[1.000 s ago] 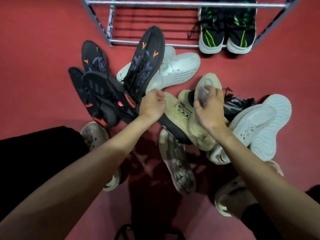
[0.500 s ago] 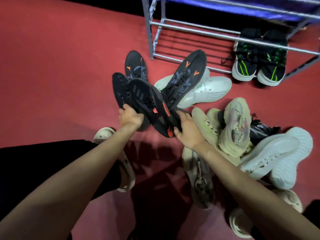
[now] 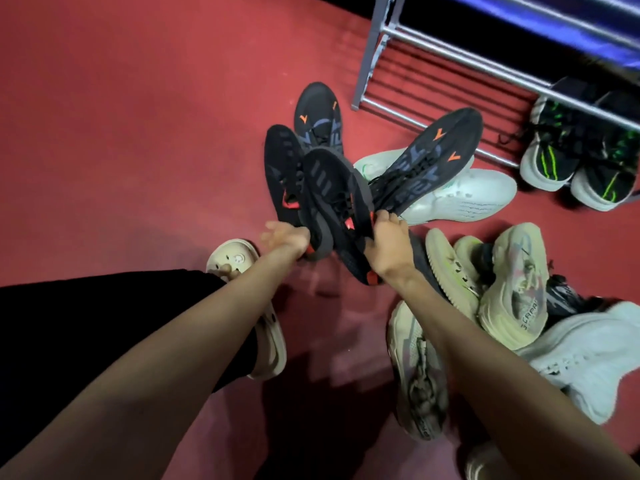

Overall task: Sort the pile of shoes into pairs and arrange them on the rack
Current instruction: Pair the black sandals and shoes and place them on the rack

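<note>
You had four black sneakers (image 3: 332, 188) with orange marks fanned out on the red floor (image 3: 138, 133), left of the metal rack (image 3: 450, 57). Your right hand (image 3: 389, 244) had its fingers clenched on the heels of two. Your left hand (image 3: 284, 237) lay at another's heel with fingers released. Two black-and-green shoes (image 3: 581, 157) sat side by side under the rack's rail. Pale sneakers (image 3: 512, 282) lay heaped to the right, too overlapped to count.
</note>
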A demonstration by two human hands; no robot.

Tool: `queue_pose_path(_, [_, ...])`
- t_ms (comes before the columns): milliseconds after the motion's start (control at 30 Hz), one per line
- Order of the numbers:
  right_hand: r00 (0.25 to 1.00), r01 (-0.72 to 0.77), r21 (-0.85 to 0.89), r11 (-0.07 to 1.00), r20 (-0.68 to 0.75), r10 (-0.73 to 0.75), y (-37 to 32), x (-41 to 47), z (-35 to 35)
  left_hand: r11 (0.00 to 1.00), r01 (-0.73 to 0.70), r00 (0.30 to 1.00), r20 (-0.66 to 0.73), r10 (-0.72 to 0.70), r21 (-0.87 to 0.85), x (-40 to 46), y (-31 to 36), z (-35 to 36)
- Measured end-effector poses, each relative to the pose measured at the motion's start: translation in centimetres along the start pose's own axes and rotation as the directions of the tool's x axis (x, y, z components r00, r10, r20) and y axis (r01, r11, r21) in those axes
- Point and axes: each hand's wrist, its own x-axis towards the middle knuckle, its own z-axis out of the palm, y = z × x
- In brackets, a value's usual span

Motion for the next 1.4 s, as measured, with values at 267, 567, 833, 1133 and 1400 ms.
queue_pose_path(267, [0.999,0.001,0.064,0.998,-0.037,0.002,2.1,-5.4,0.2,0.905,0.125,0.957,0.289,-0.003,-0.406,-0.2,-2.1,1.9])
queue_pose_path(567, [0.992,-0.117,0.123,0.985,0.053,0.111,4.3,-7.4,4.0,0.802,0.267,0.927,0.371,-0.062,-0.535,0.7,-2.8,1.9])
queue_pose_path(833, [0.953,-0.238,0.117,0.964,0.218,0.209,4.5,-9.8,3.6,0.728,0.401,0.856,0.51,-0.082,-0.556,0.1,-2.8,-0.3])
queue_pose_path(1133, [0.943,-0.223,0.205,0.953,0.293,0.158,5.2,-10.3,-0.7,0.488,0.447,0.834,0.547,0.075,-0.749,-5.3,0.5,-3.9])
queue_pose_path(1400, [0.999,-0.031,0.547,0.837,-0.021,0.05,7.5,-11.5,-8.5,0.684,0.294,0.873,0.48,0.093,-0.667,-9.9,1.6,-6.2])
